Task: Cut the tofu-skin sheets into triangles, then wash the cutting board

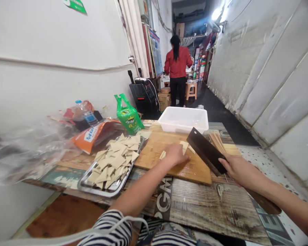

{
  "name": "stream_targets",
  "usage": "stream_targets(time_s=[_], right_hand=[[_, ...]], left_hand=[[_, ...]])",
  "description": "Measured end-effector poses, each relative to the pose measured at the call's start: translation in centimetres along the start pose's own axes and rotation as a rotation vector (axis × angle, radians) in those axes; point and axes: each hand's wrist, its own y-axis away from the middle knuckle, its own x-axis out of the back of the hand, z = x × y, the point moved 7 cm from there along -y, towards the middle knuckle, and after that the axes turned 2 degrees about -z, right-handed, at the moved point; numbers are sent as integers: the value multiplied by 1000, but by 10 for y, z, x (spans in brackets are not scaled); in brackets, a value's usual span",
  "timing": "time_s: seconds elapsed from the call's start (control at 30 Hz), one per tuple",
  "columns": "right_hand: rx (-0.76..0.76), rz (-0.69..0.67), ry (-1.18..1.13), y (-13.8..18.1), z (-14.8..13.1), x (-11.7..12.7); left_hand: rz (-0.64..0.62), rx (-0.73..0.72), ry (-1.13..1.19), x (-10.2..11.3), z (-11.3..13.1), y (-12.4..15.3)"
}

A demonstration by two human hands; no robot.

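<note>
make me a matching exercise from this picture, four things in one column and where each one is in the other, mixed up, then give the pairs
Things
1. cleaver
2. cut tofu triangles
3. white plastic tub
4. green bag

Places
A. piled on the metal tray left of the cutting board
B. at the far edge of the cutting board
C. held in the right hand, blade over the cutting board
D. standing behind the tray, near the orange packet

Pairs: 1-C, 2-A, 3-B, 4-D

The left hand rests on pale pieces on the board.
</note>
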Motion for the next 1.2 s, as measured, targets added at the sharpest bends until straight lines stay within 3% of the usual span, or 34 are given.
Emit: stream_targets(time_s=[0.1,0.27,0.37,0.53,0.7,0.83,1.2], right_hand=[[25,30,70,-1,-5,0],[112,83,163,-10,-14,-2],[177,91,179,-11,-19,-1],[239,50,207,-9,-15,-7],[258,53,269,-9,-8,-14],[292,56,330,-11,-10,-7],[301,-92,353,-22,-19,9]], left_hand=[[109,-25,-68,-2,5,7],[101,-138,-32,-9,3,16],[194,-248,14,-10,6,33],[332,-315,64,-17,4,55],[355,-270,63,-22,-1,56],[360,-241,75,-22,1,56],[372,-282,107,-16,-1,64]])
